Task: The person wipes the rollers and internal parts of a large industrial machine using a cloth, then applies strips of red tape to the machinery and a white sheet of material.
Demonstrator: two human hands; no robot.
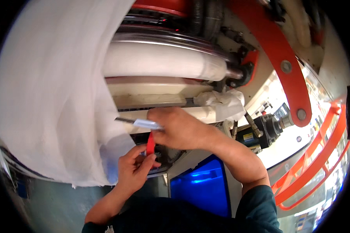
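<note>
My left hand (134,167) pinches the lower end of a narrow red strip (150,144) between thumb and fingers. The strip runs up to my right hand (179,128), which is closed just above it. Out of the right fist, toward the left, sticks a slim tool (124,120) with a dark, thin tip; its exact kind is unclear. A pale bluish-white flat piece (147,124) lies along it at the fingers. Both hands are beside the hanging edge of a large white sheet of material (54,97), in front of a machine.
A white-covered roller (159,60) spans the machine beyond my hands. Crumpled white material (221,101) hangs over a cream beam (204,114). On the right are a red arm (286,66), a black motor-like unit (266,130) and orange rails (319,163). A lit blue panel (202,186) is below.
</note>
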